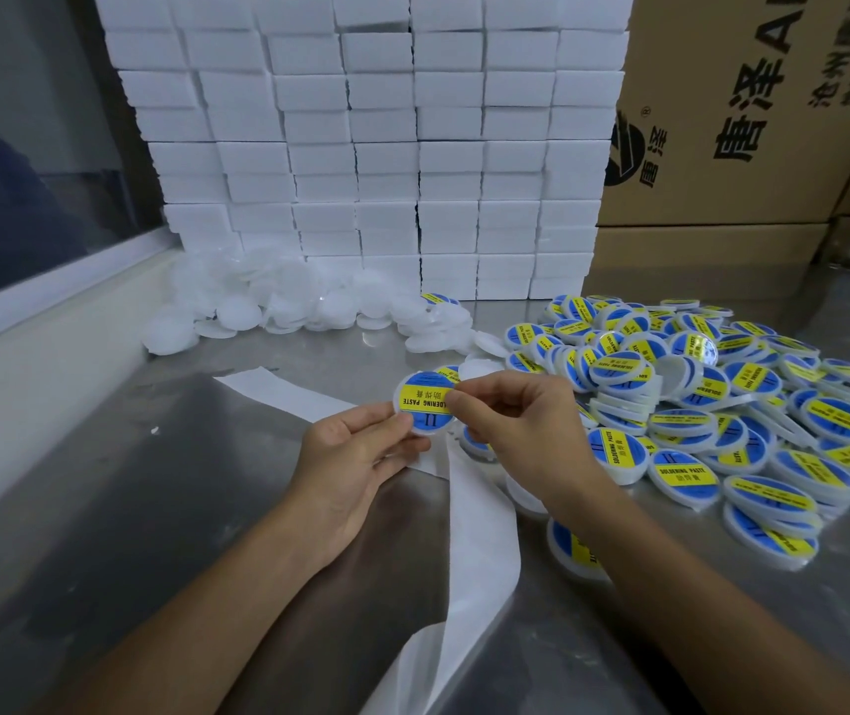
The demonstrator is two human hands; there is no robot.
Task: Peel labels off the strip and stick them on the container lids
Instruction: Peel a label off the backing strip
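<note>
My left hand [356,464] holds a round white lid [425,402] by its lower edge, above the steel table. A blue and yellow label covers the lid's top. My right hand [521,423] pinches the lid's right edge with thumb and forefinger, on the label. The white backing strip [474,539] runs under both hands, from the far left towards the table's near edge. A label still on the strip [474,441] peeks out below my right hand.
Plain white lids [299,301] lie heaped at the back. Labelled lids [722,405] are piled at the right. A wall of white boxes [371,147] and brown cartons [753,110] stand behind. A window sill [51,322] runs along the left.
</note>
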